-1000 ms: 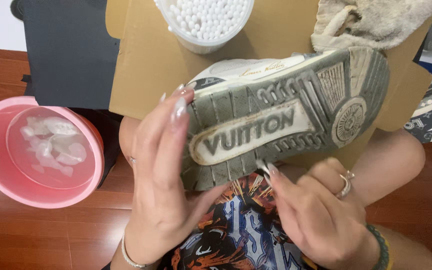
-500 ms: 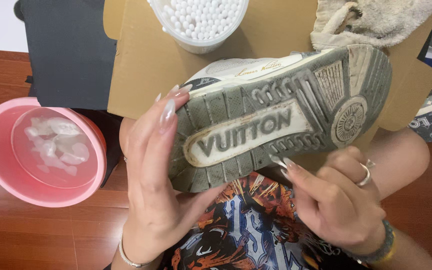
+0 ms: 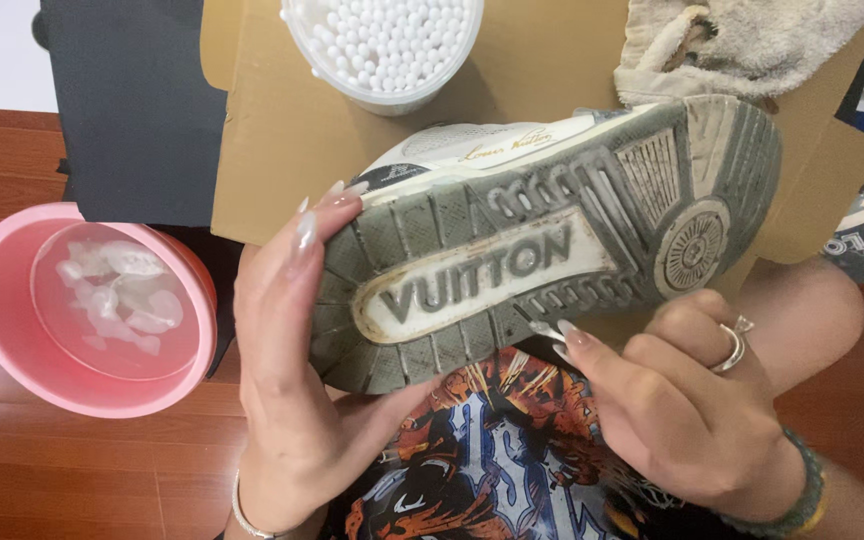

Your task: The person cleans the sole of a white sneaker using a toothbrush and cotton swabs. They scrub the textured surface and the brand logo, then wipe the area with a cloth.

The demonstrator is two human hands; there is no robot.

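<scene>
We hold the sneaker [image 3: 552, 250] sole-up above our lap, in the middle of the view, with the heel toward 9 o'clock and the toe toward 3 o'clock. Our left hand [image 3: 292, 370] wraps the heel end, palm under the shoe and fingers curled over its far edge, so it grips the shoe firmly. Our right hand [image 3: 682, 400] is at 5 o'clock, its fingers pinched together on something small and pale against the lower edge of the sole; we cannot tell what it is. We judge the step in hand is cleaning the grooves of the dirty sole. The next move, in our opinion, calls for a steady shoe and small, careful strokes along the tread. The tub of cotton swabs [image 3: 382, 45] stands at 12 o'clock, the pink basin [image 3: 12, 340] with water at 9 o'clock, and a cloth [image 3: 752, 40] at 1 o'clock.
</scene>
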